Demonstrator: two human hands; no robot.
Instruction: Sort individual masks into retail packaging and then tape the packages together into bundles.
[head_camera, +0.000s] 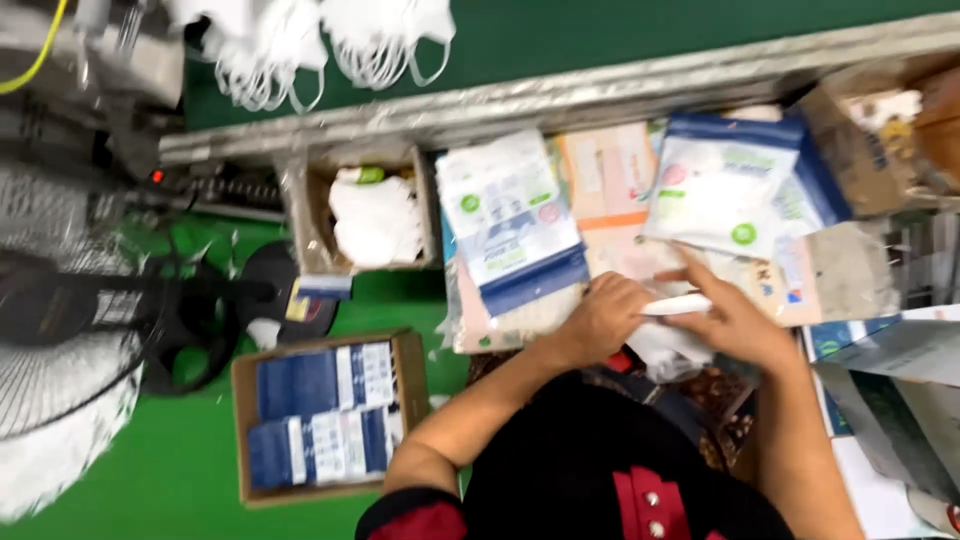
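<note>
Two hands meet | left hand curled on white folded mask | right hand pinching it

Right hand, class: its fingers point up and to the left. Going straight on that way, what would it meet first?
The right hand would probably first meet the white folded item it already touches, then the left hand close beside it; depth is unclear.

**Materials and surface finishes**

Soft white cloth mask folded between left hand and right hand. Glossy plastic pouches, smooth and reflective. Matt brown cardboard box. Crinkled shiny film over the table edge. Smooth green floor.
</note>
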